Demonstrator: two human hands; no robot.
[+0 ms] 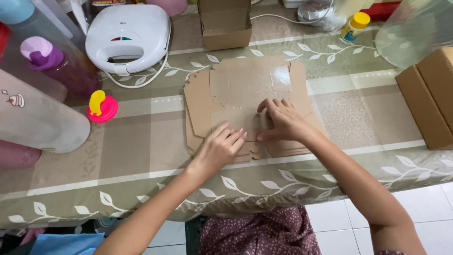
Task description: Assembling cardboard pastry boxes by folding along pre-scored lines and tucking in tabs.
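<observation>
Far left of the hands: a pale pink cylindrical container (pixel 33 118) lying on its side, with a purple-capped bottle (pixel 45 54) beyond it. Nearer, left of the left hand: a round pink lid with a yellow spout (pixel 102 107), standing apart on the tabletop (pixel 141 146), which carries a leaf-patterned cloth under clear plastic. Beyond and left: a white sandwich maker (pixel 128 35), closed, cord looped beside it. Left hand (pixel 218 147): flat and open, fingers pressing the near edge of the stack of flat cardboard box blanks (pixel 245 101); nothing gripped. The stack lies directly under both hands, near the tabletop's front edge, the top blank unfolded, no wall raised. Beyond the hands: one small cardboard box (pixel 225 23), already erected, lid open. Right hand (pixel 281 120): palm down, fingers spread on the top blank, close beside the left hand but not touching it; pressing, not clasping. Beyond and right: a small bottle with a yellow cap (pixel 355 26). Far right: larger brown cartons (pixel 432 94). Progress, as judged: one box formed, the top blank barely begun, several blanks beneath it unfolded.
</observation>
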